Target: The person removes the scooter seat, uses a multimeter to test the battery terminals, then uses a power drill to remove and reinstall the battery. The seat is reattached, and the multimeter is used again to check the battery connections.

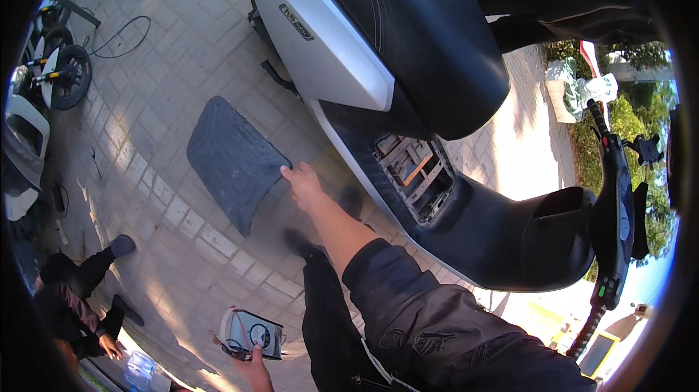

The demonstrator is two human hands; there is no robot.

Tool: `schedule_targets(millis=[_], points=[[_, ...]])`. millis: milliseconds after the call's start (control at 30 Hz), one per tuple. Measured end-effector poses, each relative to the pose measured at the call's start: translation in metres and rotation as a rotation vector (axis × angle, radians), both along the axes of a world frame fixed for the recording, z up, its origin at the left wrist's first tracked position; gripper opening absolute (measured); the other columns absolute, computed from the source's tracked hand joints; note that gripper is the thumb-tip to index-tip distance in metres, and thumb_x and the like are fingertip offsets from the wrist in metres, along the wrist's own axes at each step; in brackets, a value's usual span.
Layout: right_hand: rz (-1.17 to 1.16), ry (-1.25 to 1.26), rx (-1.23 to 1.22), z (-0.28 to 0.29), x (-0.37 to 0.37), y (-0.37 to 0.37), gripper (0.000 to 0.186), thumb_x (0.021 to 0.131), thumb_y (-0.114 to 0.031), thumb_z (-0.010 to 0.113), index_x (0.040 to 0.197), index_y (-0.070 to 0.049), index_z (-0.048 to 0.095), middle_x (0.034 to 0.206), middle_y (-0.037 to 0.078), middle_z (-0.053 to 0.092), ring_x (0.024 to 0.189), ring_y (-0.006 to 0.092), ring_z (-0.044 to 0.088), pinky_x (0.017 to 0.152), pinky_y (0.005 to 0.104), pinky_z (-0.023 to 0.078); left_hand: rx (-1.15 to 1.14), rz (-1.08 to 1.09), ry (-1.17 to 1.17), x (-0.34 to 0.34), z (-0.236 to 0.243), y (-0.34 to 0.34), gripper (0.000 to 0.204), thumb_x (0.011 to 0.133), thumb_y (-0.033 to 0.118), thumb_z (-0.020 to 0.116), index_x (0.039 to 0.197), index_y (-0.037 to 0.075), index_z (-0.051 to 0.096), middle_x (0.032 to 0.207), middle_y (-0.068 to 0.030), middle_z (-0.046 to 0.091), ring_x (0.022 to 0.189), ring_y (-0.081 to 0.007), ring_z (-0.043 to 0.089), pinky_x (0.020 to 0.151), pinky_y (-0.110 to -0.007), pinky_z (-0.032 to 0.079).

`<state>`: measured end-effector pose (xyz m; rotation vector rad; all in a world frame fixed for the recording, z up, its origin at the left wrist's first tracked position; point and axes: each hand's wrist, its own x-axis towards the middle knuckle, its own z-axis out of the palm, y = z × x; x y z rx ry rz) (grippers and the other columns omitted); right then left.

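Note:
My right hand (302, 182) reaches up the middle of the view, pinching the right corner of a dark grey rubber floor mat (229, 159). At the bottom, my left hand (253, 364) grips a small boxy device (258, 330) with a grey face, a dark round part and thin wires. To the right of the mat stands a silver and black electric scooter (342, 64). Its footboard has an open rectangular compartment (411, 177) with pale slats and brownish parts inside, which I cannot make out clearly.
A seated person (76, 290) is at lower left beside a clear plastic jug (138, 370). Parked scooters (65, 75) and a cable (124, 46) lie along the left. The scooter's handlebar (611, 210) juts out at right. Paving (160, 122) runs underneath, with greenery (626, 108) beyond.

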<state>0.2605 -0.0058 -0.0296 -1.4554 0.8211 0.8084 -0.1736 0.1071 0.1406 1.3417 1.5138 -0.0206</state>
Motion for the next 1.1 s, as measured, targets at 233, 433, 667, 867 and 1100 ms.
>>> schedule_targets(millis=[233, 433, 667, 867, 1100], points=[[0.642, 0.052, 0.204, 0.057, -0.068, -0.105, 0.092, 0.081, -0.039, 0.078, 0.146, 0.008, 0.031, 0.146, 0.028, 0.040, 0.137, 0.0337, 0.041, 0.113, 0.0390, 0.033, -0.236, -0.215, -0.144, 0.108, -0.008, -0.009, 0.080, 0.072, -0.003, 0.076, 0.141, -0.003, 0.034, 0.130, -0.0166, 0.051, 0.111, -0.0231, 0.056, 0.095, -0.034, 0.047], [0.565, 0.050, 0.678, 0.157, -0.090, -0.142, 0.093, 0.075, -0.028, 0.086, 0.146, -0.001, 0.032, 0.138, 0.014, 0.048, 0.130, 0.0235, 0.045, 0.112, 0.0362, 0.033, -0.678, -0.626, -0.292, 0.241, 0.002, -0.016, 0.063, 0.071, 0.005, 0.082, 0.126, 0.000, 0.052, 0.111, -0.0082, 0.064, 0.103, -0.0178, 0.061, 0.088, -0.032, 0.050], [0.106, -0.008, 0.564, 0.176, -0.070, -0.212, 0.080, 0.076, -0.013, 0.085, 0.139, 0.000, 0.038, 0.132, 0.010, 0.055, 0.120, 0.0195, 0.054, 0.106, 0.0359, 0.040, -0.797, -0.731, -0.210, 0.343, 0.005, -0.070, 0.070, 0.073, 0.014, 0.084, 0.132, -0.001, 0.050, 0.117, -0.0081, 0.059, 0.104, -0.0150, 0.057, 0.082, -0.030, 0.052], [-0.069, -0.080, 0.347, 0.170, -0.065, -0.244, 0.080, 0.074, -0.011, 0.085, 0.138, 0.000, 0.038, 0.128, 0.011, 0.056, 0.120, 0.0194, 0.054, 0.104, 0.0375, 0.043, 0.232, -1.289, -0.389, 0.384, 0.008, -0.137, 0.055, 0.071, 0.015, 0.085, 0.115, 0.001, 0.054, 0.108, -0.0121, 0.054, 0.090, -0.0225, 0.057, 0.076, -0.034, 0.050], [0.165, -0.140, -0.081, 0.156, -0.056, -0.281, 0.086, 0.071, -0.036, 0.083, 0.134, 0.003, 0.041, 0.122, 0.021, 0.060, 0.114, 0.0287, 0.059, 0.099, 0.0365, 0.045, 0.157, -1.352, -0.273, 0.412, -0.013, -0.207, 0.019, 0.080, 0.008, 0.075, 0.093, 0.002, 0.062, 0.088, -0.0130, 0.062, 0.076, -0.0298, 0.062, 0.069, -0.041, 0.050]])
